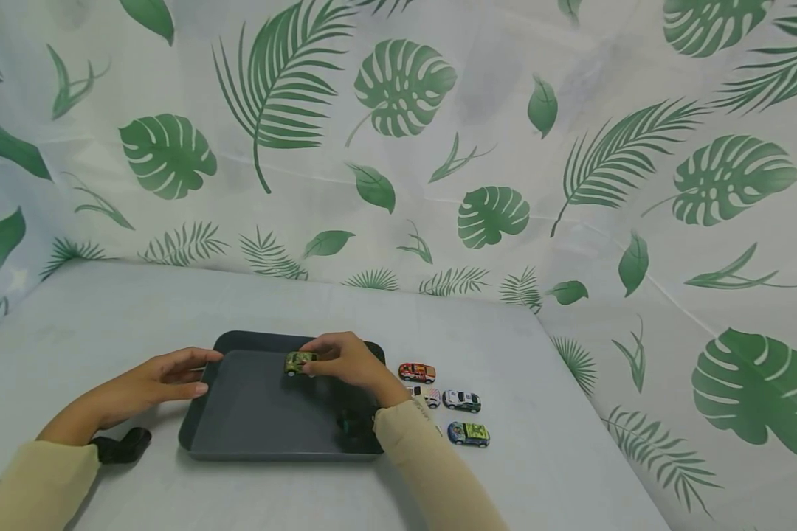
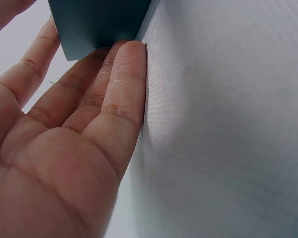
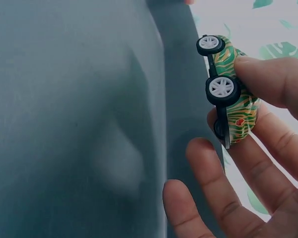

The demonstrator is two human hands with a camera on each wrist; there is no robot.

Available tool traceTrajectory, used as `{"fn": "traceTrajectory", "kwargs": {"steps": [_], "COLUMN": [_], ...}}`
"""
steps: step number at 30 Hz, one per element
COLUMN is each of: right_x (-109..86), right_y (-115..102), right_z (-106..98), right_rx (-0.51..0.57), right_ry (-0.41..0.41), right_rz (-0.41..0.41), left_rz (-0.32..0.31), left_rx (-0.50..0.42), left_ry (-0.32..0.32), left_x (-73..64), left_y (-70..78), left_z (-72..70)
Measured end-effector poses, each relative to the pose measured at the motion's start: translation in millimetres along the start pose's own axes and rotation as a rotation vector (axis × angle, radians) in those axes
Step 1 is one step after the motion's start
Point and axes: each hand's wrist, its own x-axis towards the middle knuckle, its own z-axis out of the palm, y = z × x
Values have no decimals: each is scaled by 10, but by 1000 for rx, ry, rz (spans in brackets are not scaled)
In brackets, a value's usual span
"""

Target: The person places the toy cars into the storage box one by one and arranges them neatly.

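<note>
A dark grey tray [image 1: 259, 413] lies on the white table. My left hand [image 1: 153, 380] is at its left side, fingers fairly straight and touching the edge; in the left wrist view the fingers [image 2: 124, 79] lie low along the table, against the tray wall [image 2: 94, 25]. Over the tray's far part, my right hand [image 1: 348, 361] pinches a green-and-orange patterned toy car [image 1: 297, 363] between thumb and fingers. The right wrist view shows this toy car [image 3: 236, 94] tilted, its white-spoked wheels toward the tray, close to the raised rim.
Right of the tray stand a red toy car [image 1: 417, 372], a white toy car [image 1: 432, 397] partly behind the right sleeve, a white-and-black toy car [image 1: 462, 400] and a blue-and-yellow toy car [image 1: 468, 434]. Behind the table hangs a leaf-print cloth [image 1: 425, 169].
</note>
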Motion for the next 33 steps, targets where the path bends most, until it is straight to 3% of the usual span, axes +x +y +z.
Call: {"fn": "traceTrajectory", "kwargs": {"steps": [17,33], "right_x": [172,311], "right_y": [-70,-161], "right_z": [184,449], "right_rx": [46,-78], "right_ry": [7,41], "right_rz": [42,56], "left_rz": [16,12], "left_rx": [19,-2], "left_ry": [20,5], "left_x": [-1,2], "left_y": [17,7], "left_z": [12,-6]}}
